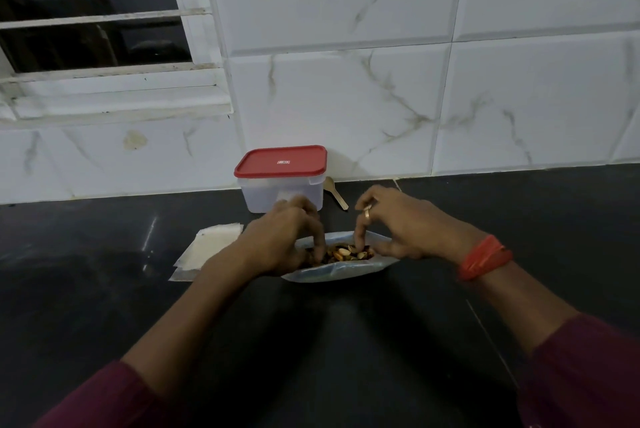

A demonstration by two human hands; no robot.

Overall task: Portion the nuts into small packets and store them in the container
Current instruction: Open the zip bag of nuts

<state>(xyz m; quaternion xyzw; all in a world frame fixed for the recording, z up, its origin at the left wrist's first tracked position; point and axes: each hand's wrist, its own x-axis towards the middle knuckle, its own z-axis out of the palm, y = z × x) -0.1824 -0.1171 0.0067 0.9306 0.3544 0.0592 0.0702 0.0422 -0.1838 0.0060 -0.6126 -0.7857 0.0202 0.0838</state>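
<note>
A clear plastic bag (341, 272) of mixed nuts (346, 252) lies on the black counter, its mouth spread wide. My left hand (280, 237) grips the bag's left edge with curled fingers. My right hand (394, 230), with a ring and a red thread at the wrist, pinches the right edge, its fingers dipping into the opening. Behind the bag stands a translucent container (282, 194) with a red lid (281, 161) pressed on. Several small clear packets (207, 247) lie flat in a stack to the left of the bag.
A small wooden spoon (335, 192) lies by the container at the white tiled wall (381, 81). A louvred window (97, 12) is at the upper left. The dark counter (519, 220) stretches to both sides and toward me.
</note>
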